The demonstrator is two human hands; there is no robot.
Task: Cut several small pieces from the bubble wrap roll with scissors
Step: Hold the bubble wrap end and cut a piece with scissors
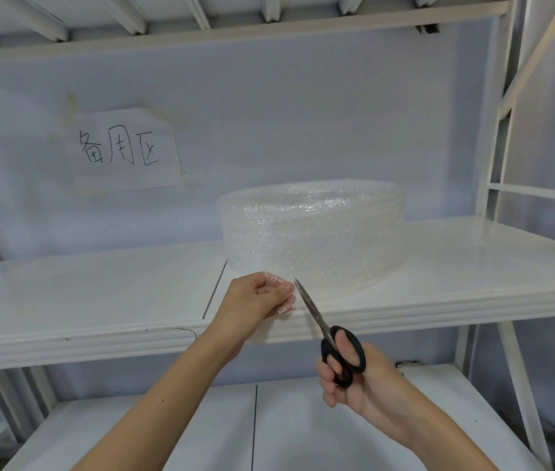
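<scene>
A wide roll of clear bubble wrap (316,232) lies flat on the white middle shelf (99,294). My left hand (255,299) pinches the loose end of the wrap at the roll's lower left, pulling it out over the shelf's front edge. My right hand (354,379) grips black-handled scissors (323,329). Their blades point up and left, closed or nearly so, and the tip sits at the wrap just right of my left fingers.
A paper sign with handwritten characters (123,151) is taped to the back wall. White rack uprights (497,130) stand at the right. A lower shelf (201,426) runs under my arms, and another shelf (235,25) is overhead.
</scene>
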